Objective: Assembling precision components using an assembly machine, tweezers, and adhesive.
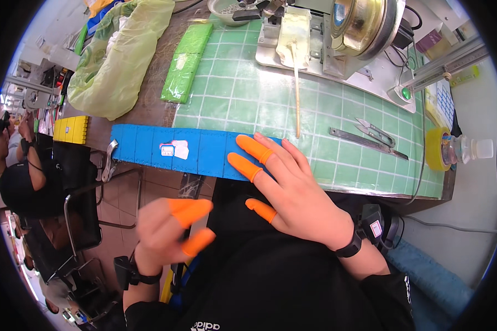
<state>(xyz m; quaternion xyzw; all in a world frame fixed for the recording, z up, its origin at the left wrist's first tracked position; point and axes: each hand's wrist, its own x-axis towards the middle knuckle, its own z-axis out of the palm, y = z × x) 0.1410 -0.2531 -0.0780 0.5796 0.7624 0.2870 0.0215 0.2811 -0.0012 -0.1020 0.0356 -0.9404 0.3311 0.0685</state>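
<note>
A long blue segmented strip (pixel 204 149) lies along the near edge of the table, with small white labels (pixel 174 149) stuck on it. My right hand (pixel 301 193) rests over its right end, fingers stretched out and two covered fingertips on the strip; the thumb hangs off its near side. Below the strip, off the table edge, my left hand (pixel 168 229) is blurred by motion. Its covered index finger and thumb stand apart, and nothing shows between them. Both hands wear orange finger cots. A metal clip (pixel 110 160) sits at the strip's left end.
A green wrapped bundle (pixel 188 63), a bag-lined container (pixel 119 60) and a machine with a large spool (pixel 364 27) stand farther back. A wooden stick (pixel 297 105), thread snips (pixel 375 132) and a steel ruler (pixel 367 143) lie on the green mat (pixel 221 105). Other people are at left.
</note>
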